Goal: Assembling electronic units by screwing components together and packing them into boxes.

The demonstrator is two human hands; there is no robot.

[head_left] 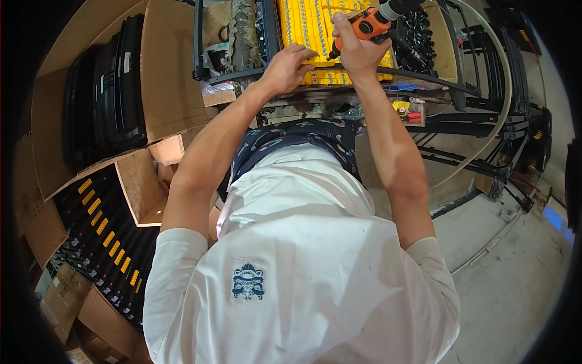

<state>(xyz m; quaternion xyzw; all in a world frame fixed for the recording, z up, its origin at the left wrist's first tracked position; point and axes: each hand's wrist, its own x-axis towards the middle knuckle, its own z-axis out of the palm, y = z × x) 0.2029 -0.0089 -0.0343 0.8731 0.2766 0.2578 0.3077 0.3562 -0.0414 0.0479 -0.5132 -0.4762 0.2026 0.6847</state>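
My right hand (362, 54) is wrapped round an orange and black power screwdriver (371, 24). The tool slants down to the left, and its dark tip is close to the yellow plastic pieces. Rows of these yellow pieces (303, 27), dotted with small metal screws, lie packed side by side on the bench. My left hand (286, 68) is at their near edge, just left of the tool tip. Its thumb and curled fingers close on a yellow piece (315, 60), whose outline is partly hidden. A dark curved bar (242, 75) runs beneath both hands.
Black small parts (418, 45) are heaped right of the yellow rows. A pale hose (504, 91) loops down at the right beside black metal frames (479, 164). Cardboard boxes (173, 73) with long black parts stand at the left, above black bars with yellow blocks (103, 225).
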